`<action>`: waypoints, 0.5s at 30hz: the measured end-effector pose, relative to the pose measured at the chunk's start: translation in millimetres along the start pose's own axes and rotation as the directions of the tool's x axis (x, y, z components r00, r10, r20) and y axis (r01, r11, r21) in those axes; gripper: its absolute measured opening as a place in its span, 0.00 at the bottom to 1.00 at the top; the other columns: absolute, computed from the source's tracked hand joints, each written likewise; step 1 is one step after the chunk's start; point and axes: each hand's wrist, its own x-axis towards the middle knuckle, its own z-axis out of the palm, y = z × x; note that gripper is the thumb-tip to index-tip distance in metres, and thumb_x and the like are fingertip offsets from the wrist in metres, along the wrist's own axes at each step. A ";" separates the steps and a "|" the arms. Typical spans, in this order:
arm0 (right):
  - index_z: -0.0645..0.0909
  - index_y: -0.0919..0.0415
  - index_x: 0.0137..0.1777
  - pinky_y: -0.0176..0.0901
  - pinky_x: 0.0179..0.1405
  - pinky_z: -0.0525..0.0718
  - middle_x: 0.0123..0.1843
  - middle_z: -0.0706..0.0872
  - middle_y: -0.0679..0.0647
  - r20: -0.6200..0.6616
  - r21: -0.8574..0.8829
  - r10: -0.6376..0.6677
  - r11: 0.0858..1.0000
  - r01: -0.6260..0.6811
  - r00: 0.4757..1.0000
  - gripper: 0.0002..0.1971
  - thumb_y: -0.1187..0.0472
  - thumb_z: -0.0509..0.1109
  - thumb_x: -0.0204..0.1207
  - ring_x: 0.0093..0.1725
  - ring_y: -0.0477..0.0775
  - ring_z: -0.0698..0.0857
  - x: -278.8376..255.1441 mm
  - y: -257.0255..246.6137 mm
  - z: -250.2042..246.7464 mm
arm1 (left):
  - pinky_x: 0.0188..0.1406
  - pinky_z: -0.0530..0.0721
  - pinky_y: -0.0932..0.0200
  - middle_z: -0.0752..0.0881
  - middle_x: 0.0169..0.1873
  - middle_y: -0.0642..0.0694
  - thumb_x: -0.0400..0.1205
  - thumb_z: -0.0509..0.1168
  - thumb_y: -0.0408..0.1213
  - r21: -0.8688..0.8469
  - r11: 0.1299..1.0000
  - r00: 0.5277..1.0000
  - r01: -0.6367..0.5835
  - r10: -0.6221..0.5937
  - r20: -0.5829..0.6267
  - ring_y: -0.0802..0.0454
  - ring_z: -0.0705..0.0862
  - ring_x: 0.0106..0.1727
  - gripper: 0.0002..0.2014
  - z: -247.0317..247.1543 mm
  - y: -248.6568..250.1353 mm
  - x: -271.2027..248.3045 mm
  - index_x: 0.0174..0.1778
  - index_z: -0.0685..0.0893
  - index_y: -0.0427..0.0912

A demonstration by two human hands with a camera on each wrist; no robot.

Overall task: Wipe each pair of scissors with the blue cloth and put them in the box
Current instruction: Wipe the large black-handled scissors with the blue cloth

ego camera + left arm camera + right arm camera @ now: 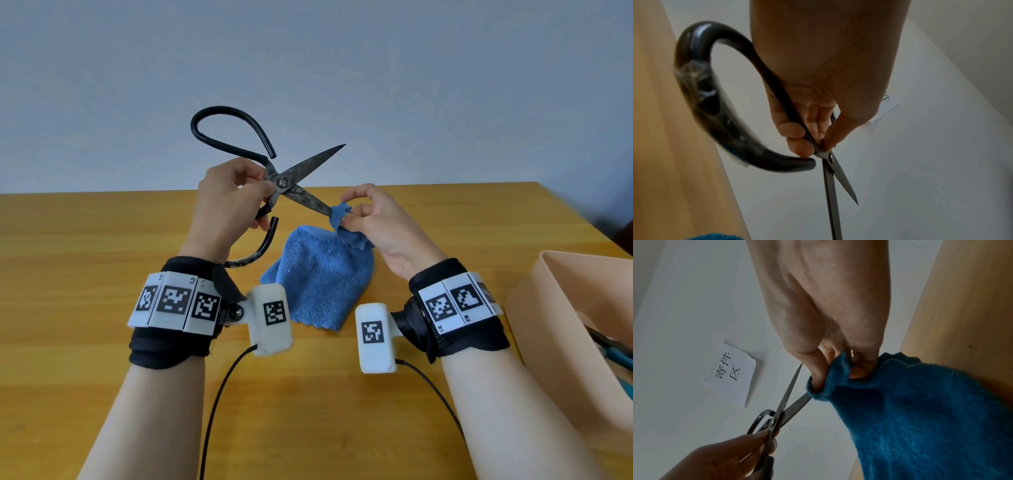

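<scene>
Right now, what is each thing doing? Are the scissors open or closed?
Scissors: open, held up off the table, one blade tip wrapped in cloth.
Cloth: bunched at the blade, the rest hanging to the table.
Left hand: gripping the scissors near the pivot.
Right hand: pinching the cloth round the blade.
Box: open on top, something already inside.

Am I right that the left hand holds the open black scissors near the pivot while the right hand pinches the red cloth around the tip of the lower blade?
Not quite: the cloth is blue, not red, as the head view and right wrist view show. The rest holds: the left hand holds the open black scissors near the pivot, and the right hand pinches the cloth around the lower blade's tip.
</scene>
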 end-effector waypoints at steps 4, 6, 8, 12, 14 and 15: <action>0.78 0.58 0.63 0.31 0.27 0.76 0.42 0.86 0.58 -0.032 0.030 -0.016 0.999 0.017 0.999 0.14 0.70 0.71 0.80 0.34 0.48 0.82 0.7 0.1 1.4 | 0.22 0.77 0.62 0.86 0.37 0.38 0.80 0.67 0.30 -0.016 1.000 1.000 0.003 -0.003 -0.009 0.46 0.82 0.21 0.02 -1.3 -1.2 0.6 0.45 0.82 0.39; 0.78 0.55 0.64 0.35 0.32 0.79 0.47 0.89 0.58 -0.027 0.041 -0.017 0.999 0.018 0.999 0.16 0.72 0.69 0.80 0.38 0.50 0.85 0.5 0.1 1.5 | 0.22 0.77 0.62 0.86 0.37 0.37 0.80 0.67 0.29 -0.014 1.000 1.000 -0.002 0.001 -0.010 0.47 0.83 0.20 0.02 -0.6 -1.5 0.8 0.45 0.82 0.39; 0.79 0.54 0.63 0.35 0.32 0.79 0.47 0.89 0.58 -0.032 0.047 -0.018 0.999 0.020 0.999 0.16 0.71 0.70 0.80 0.38 0.48 0.86 0.5 0.5 1.2 | 0.21 0.77 0.62 0.86 0.37 0.37 0.80 0.67 0.29 -0.011 1.000 1.000 -0.005 0.005 -0.013 0.47 0.83 0.20 0.01 -0.1 -1.5 0.6 0.45 0.82 0.39; 0.78 0.59 0.62 0.29 0.25 0.77 0.40 0.84 0.58 -0.054 0.073 -0.029 0.997 0.033 0.998 0.16 0.68 0.75 0.77 0.29 0.42 0.83 0.4 0.9 2.5 | 0.21 0.77 0.62 0.86 0.38 0.36 0.81 0.67 0.30 -0.017 1.000 1.000 -0.003 0.003 -0.011 0.47 0.83 0.21 0.01 -0.6 -1.7 1.4 0.45 0.82 0.40; 0.77 0.61 0.62 0.30 0.25 0.77 0.38 0.83 0.57 -0.056 0.091 -0.025 0.995 0.030 0.998 0.16 0.68 0.76 0.77 0.28 0.43 0.82 0.6 0.6 3.9 | 0.22 0.77 0.62 0.86 0.38 0.37 0.81 0.67 0.30 -0.014 1.000 1.000 0.001 -0.002 -0.008 0.47 0.82 0.21 0.01 -1.1 -1.9 1.3 0.46 0.82 0.39; 0.77 0.60 0.61 0.30 0.25 0.77 0.40 0.83 0.58 -0.051 0.096 -0.022 0.995 0.027 0.998 0.16 0.69 0.75 0.77 0.29 0.43 0.83 0.6 0.3 4.2 | 0.22 0.77 0.61 0.86 0.37 0.38 0.81 0.67 0.30 -0.015 1.000 1.000 0.004 -0.004 -0.006 0.47 0.82 0.21 0.01 -1.5 -2.0 1.2 0.46 0.83 0.39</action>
